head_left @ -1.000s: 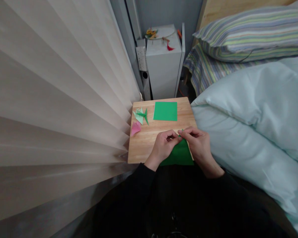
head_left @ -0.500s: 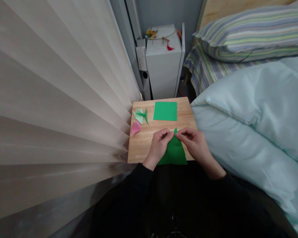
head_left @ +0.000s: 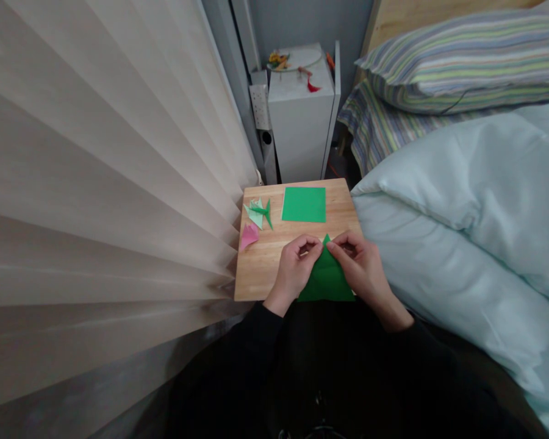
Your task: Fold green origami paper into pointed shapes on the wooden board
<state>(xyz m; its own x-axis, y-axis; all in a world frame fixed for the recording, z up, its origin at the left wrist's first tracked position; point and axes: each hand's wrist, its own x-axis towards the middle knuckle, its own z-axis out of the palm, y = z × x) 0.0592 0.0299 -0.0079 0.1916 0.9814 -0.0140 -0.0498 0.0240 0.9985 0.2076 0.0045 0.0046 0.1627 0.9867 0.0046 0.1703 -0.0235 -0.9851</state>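
A sheet of green origami paper (head_left: 328,279), its far end tapering to a point, lies at the near edge of the small wooden table (head_left: 261,273). Close to that tip, my left hand (head_left: 297,261) pinches the paper's left side between thumb and fingers. My right hand (head_left: 357,262) pinches the right side the same way, the two thumbs almost meeting. Part of the paper is covered by my hands. Just beyond them lies a stack of green square paper (head_left: 304,204).
Folded paper pieces, light and dark green (head_left: 258,212) and pink (head_left: 249,236), lie at the table's left. A pleated curtain (head_left: 119,183) hangs along the left side. A bed with a pale blue quilt (head_left: 462,201) borders the right. Behind stands a white cabinet (head_left: 299,131).
The green paper has shifted slightly to the right and sits straighter, its tip now pointing away from me. My right hand has moved up a little; both hands keep their pinch.
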